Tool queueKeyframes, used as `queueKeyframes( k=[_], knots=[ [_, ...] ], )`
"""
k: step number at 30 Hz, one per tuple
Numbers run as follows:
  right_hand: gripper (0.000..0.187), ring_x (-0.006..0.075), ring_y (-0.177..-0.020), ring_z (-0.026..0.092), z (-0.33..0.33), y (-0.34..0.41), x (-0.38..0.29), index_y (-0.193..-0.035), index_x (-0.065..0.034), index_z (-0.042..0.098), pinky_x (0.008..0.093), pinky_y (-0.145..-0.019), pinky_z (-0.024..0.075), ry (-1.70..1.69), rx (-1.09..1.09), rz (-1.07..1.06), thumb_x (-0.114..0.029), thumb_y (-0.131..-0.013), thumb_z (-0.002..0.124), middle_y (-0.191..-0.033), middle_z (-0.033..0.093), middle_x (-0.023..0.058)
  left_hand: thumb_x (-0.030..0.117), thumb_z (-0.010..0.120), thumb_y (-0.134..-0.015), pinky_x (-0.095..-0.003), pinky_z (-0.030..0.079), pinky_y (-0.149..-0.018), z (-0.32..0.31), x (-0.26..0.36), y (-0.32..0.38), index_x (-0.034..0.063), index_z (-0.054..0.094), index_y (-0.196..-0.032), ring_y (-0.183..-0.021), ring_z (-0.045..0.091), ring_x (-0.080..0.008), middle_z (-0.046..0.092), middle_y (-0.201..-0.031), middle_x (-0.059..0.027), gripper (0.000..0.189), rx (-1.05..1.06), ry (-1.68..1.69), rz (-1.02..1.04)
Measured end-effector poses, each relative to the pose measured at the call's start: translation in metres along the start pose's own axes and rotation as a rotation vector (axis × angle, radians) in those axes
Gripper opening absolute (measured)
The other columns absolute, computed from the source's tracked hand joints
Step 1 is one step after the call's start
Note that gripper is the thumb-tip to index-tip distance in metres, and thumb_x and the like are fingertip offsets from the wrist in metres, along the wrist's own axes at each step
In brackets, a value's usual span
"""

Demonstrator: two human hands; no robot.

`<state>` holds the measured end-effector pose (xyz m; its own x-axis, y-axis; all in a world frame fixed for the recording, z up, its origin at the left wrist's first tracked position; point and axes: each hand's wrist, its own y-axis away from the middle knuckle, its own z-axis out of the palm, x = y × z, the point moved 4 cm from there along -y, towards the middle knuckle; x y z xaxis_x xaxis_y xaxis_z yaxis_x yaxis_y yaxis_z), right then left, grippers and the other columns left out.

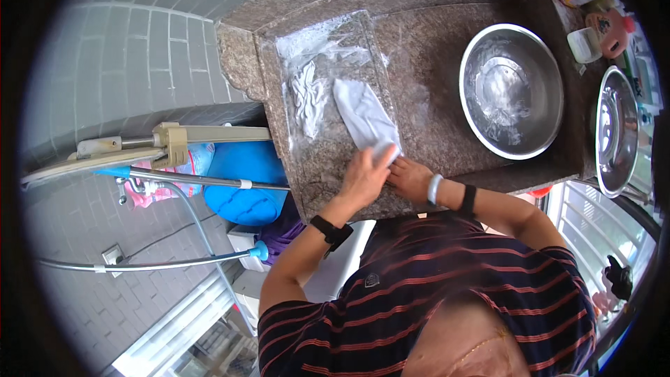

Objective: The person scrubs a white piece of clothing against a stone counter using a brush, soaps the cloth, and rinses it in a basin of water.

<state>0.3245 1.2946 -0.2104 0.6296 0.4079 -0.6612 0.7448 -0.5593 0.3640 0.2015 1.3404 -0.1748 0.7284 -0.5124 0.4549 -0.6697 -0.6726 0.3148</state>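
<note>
A light grey-white cloth (365, 111), shaped like a sock, lies stretched on the stone washing slab (324, 167). My left hand (365, 174) grips a pale bar (383, 153), which looks like soap, against the cloth's near end. Close beside it, my right hand (411, 179) holds that same end down on the slab; its fingertips are partly hidden. To the left of the cloth sits a crumpled, wet white cloth (310, 98). White suds (314, 36) coat the slab's far part.
A steel basin (510, 91) with soapy residue stands in the stone sink (424, 52). Another steel basin (616, 131), a pink bottle (610, 34) and a white container (584, 45) are at the right. Left of the slab are a blue tub (243, 180) and mop handles (178, 177).
</note>
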Motion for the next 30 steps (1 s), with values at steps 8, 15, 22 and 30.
queueKeyframes(
  k=[8, 15, 22, 30],
  knots=[
    [0.066, 0.0277, -0.141, 0.018, 0.009, 0.017, 0.004, -0.14, -0.0009, 0.032, 0.0415, -0.115, 0.0161, 0.03, 0.177, -0.106, -0.022, -0.084, 0.058, -0.15, 0.024, 0.0148, 0.026, 0.047, -0.093, -0.0494, 0.043, -0.091, -0.045, -0.151, -0.139, 0.029, 0.027, -0.144, -0.107, 0.049, -0.0448, 0.044, -0.122, -0.0279, 0.055, 0.219, -0.228, -0.288],
    [0.069, 0.0274, -0.141, 0.019, 0.003, 0.018, 0.005, -0.14, -0.0019, 0.032, 0.0409, -0.115, 0.0157, 0.017, 0.18, -0.127, -0.021, -0.081, 0.06, -0.15, 0.025, 0.0149, 0.018, 0.048, -0.091, -0.0462, 0.042, -0.096, -0.043, -0.012, -0.074, 0.0216, 0.038, -0.139, -0.12, 0.044, -0.0388, 0.042, -0.132, -0.0231, 0.049, -0.005, -0.071, -0.014],
    [0.069, 0.0284, -0.14, 0.021, 0.013, 0.016, 0.009, -0.139, -0.0017, 0.034, 0.0414, -0.115, 0.0174, -0.013, 0.207, -0.114, -0.019, -0.078, 0.062, -0.149, 0.026, 0.0152, 0.019, 0.054, -0.087, -0.0474, 0.047, -0.083, -0.03, -0.113, -0.164, 0.0247, 0.037, -0.139, -0.098, 0.055, -0.0384, 0.049, -0.113, -0.0249, 0.055, 0.273, -0.306, -0.119],
    [0.068, 0.029, -0.14, 0.021, 0.003, 0.019, 0.006, -0.138, -0.0011, 0.036, 0.0416, -0.115, 0.0182, -0.058, 0.182, -0.093, -0.016, -0.078, 0.063, -0.149, 0.026, 0.0158, 0.019, 0.05, -0.088, -0.0468, 0.044, -0.09, -0.04, -0.016, -0.082, 0.0242, 0.04, -0.138, -0.108, 0.049, -0.0394, 0.047, -0.121, -0.023, 0.051, 0.175, -0.173, 0.035]
  ],
)
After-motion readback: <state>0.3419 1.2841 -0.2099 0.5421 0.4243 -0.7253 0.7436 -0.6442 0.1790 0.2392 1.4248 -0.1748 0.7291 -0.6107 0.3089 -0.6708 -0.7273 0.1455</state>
